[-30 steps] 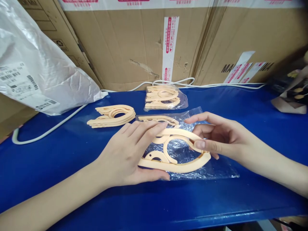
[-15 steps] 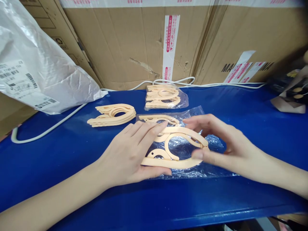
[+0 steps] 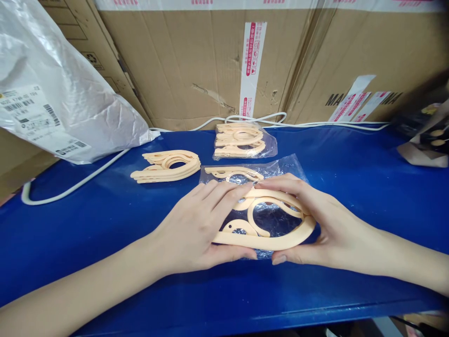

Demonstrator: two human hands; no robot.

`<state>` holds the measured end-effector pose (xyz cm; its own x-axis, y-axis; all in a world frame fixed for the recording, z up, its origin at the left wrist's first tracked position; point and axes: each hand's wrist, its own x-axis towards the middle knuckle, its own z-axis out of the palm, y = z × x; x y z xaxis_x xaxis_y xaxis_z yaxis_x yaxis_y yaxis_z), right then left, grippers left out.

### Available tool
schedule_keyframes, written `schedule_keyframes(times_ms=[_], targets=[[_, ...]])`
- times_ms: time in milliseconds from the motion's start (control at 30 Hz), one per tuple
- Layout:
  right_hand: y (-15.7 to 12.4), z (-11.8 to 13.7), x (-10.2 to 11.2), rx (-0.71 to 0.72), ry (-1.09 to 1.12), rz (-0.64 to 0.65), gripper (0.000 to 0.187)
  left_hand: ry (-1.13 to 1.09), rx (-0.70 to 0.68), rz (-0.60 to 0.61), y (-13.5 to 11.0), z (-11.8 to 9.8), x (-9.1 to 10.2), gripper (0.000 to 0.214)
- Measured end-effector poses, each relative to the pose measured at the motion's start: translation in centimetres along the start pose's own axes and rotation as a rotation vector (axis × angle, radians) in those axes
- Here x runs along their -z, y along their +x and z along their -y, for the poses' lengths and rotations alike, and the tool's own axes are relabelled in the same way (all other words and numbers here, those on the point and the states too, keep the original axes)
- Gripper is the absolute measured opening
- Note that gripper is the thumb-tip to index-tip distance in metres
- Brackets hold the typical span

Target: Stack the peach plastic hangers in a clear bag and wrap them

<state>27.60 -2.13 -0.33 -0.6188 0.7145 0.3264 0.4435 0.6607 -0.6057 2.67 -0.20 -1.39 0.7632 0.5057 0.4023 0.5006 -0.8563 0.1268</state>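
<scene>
though partly hidden, hanger [image 3: 270, 243] (cream) between left hand [image 3: 192, 227] and right hand [image 3: 336, 227]

Hangers [image 3: 168, 175] on table [image 3: 224, 297], cartons [image 3: 196, 51] behind

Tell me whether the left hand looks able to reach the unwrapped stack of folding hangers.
Probably yes: the unwrapped hanger stack lies just beyond the left hand, with nothing seen between, though that hand must first release the folding hanger, which the right hand also holds.
</scene>
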Motion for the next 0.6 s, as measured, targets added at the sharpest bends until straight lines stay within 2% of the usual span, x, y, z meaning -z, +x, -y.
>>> schedule_keyframes(times_ms=[167, 300, 400, 500, 600], targets=[[-0.1, 0.2, 0.5, -0.067, 0.181, -0.021, 0.077, -0.067, 0.058, 0.054, 0.1, 0.3, 0.6, 0.095], [-0.1, -0.8, 2.7, -0.13, 0.282, -0.035, 0.075, -0.113, 0.164, 0.129, -0.6, 1.6, 1.2, 0.107], [-0.2, -2.6, 5.7, -0.16, 0.166, -0.037, 0.075, -0.123, 0.199, 0.216, -1.1, 2.7, 1.6, 0.11], [-0.4, -4.2, 9.2, -0.207, -0.036, 0.017, 0.077, -0.147, 0.209, 0.321, -1.2, 3.2, 1.9, 0.112], [-0.9, -4.7, 11.7, -0.341, -0.181, 0.047, 0.074, -0.165, 0.233, 0.422, -1.1, 2.9, 2.0, 0.114]])
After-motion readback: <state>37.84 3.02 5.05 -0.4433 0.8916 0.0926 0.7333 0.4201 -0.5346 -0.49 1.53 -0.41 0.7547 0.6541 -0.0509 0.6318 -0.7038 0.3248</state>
